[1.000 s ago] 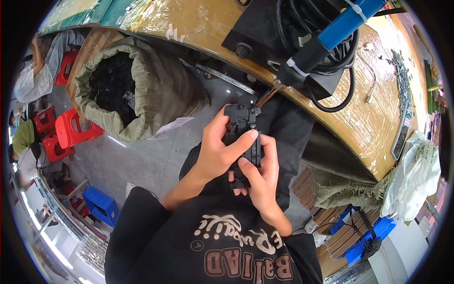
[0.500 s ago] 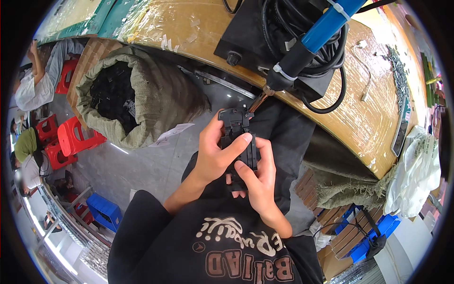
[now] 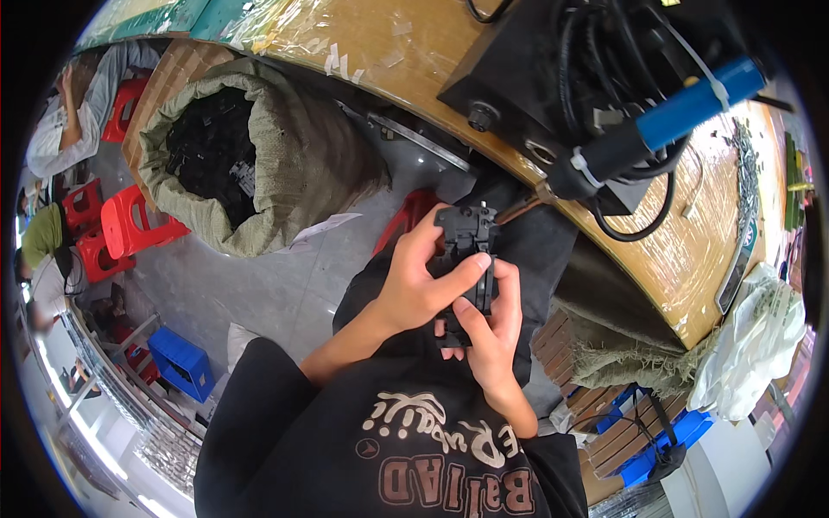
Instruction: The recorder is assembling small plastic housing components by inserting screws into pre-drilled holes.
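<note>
Both my hands hold a black plastic part (image 3: 467,228), a long moulded piece with blocks and slots, upright in front of my torso. My left hand (image 3: 421,283) grips its upper left side, the thumb lying across its face. On the lower right, my right hand (image 3: 494,335) is closed round it with the thumb pressed on the front. A soldering iron (image 3: 701,102) with a blue handle reaches in from the upper right. Its coppery tip (image 3: 523,205) ends at the part's upper right corner; whether they touch I cannot tell. My fingers hide the back of the part.
The iron lies over a black box (image 3: 484,82) with coiled cables on a plastic-wrapped wooden table (image 3: 643,268). Left of my hands stands an open woven sack (image 3: 319,164) full of black pieces. Red stools (image 3: 138,229), a blue crate (image 3: 181,363) and a seated person are farther left.
The view has shifted, so the iron, table and hands appear farther right. The iron's tip now sits slightly lower along the part's right edge. Both hands keep their hold.
</note>
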Tool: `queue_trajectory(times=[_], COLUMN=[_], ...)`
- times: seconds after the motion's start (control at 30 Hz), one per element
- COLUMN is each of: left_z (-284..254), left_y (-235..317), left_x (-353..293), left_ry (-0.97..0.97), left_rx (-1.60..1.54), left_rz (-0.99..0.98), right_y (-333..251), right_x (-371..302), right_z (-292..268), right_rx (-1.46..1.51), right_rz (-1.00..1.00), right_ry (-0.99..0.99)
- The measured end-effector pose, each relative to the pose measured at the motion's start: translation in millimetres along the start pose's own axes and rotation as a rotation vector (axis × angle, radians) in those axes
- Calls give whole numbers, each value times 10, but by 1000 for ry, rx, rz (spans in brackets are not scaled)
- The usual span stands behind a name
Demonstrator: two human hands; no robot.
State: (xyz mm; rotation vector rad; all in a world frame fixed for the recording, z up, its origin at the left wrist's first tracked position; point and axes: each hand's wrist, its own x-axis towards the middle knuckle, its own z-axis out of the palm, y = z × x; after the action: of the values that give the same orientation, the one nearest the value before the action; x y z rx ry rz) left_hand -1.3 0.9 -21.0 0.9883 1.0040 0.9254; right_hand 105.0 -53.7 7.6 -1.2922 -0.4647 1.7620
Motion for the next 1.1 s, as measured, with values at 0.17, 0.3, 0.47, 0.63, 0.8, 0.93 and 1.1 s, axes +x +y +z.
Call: queue_trajectory(times=[0.17,0.3,0.47,0.63,0.8,0.93,1.1], left_z=[-22,-8,1,2,13,88,237], left_y=[27,14,32,5,13,-65,-124], left_x=[-58,-47,-45,-68,-116,-176,-239], left_ry=[0,-61,-53,-56,-62,-61,-133], left_rx=[-24,-44,-61,-41,0,-54,-94], left_rz=[7,36,38,49,38,-17,-62], right_y=[-15,-5,-3,11,10,40,134], right_x=[-54,-103,-101,-119,-144,-180,-294], right_z=[45,33,56,21,-24,-114,-316], right_rx=[-12,-11,-29,-29,-17,-30,11], right_rz=[-32,-65,-113,-106,-76,-24,-3], right_ry=[-20,5,21,-6,-20,6,7])
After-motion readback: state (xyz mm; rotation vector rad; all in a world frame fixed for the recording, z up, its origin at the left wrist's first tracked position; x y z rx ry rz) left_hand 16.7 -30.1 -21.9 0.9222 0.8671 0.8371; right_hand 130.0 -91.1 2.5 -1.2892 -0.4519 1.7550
